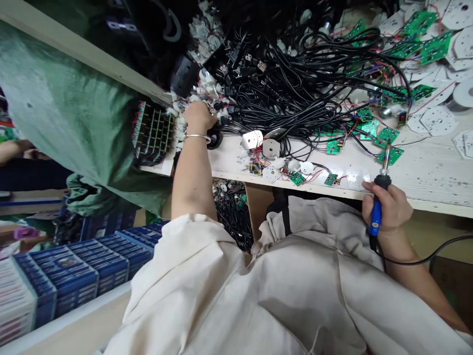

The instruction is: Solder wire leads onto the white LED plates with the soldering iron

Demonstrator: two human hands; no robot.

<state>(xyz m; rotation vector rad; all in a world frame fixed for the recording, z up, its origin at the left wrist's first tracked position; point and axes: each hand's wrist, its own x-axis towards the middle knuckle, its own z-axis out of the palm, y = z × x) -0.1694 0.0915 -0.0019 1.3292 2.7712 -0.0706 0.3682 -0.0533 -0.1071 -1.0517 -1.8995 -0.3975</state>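
My right hand point(393, 207) is closed around a blue-handled soldering iron point(376, 217), its metal tip pointing up over the green circuit boards point(391, 155) on the bench. Far out at the left, my left hand point(198, 116) reaches into a heap of small white parts point(207, 81); its fingers are hidden among them. Just right of that hand lies a big tangle of black power cords point(273, 93) with plugs. Along the front edge are metal plates point(271, 148), white round pieces point(306, 167) and small green boards point(296, 178) with red wires.
A black gridded rack point(153, 133) stands at the bench's left end beside a green cloth point(92, 108). Blue crates point(70, 268) line the lower left. White octagonal plates point(438, 118) and a solder spool point(463, 93) lie at the right. Below sits a box of cords point(232, 212). Another person's arm point(15, 150) shows far left.
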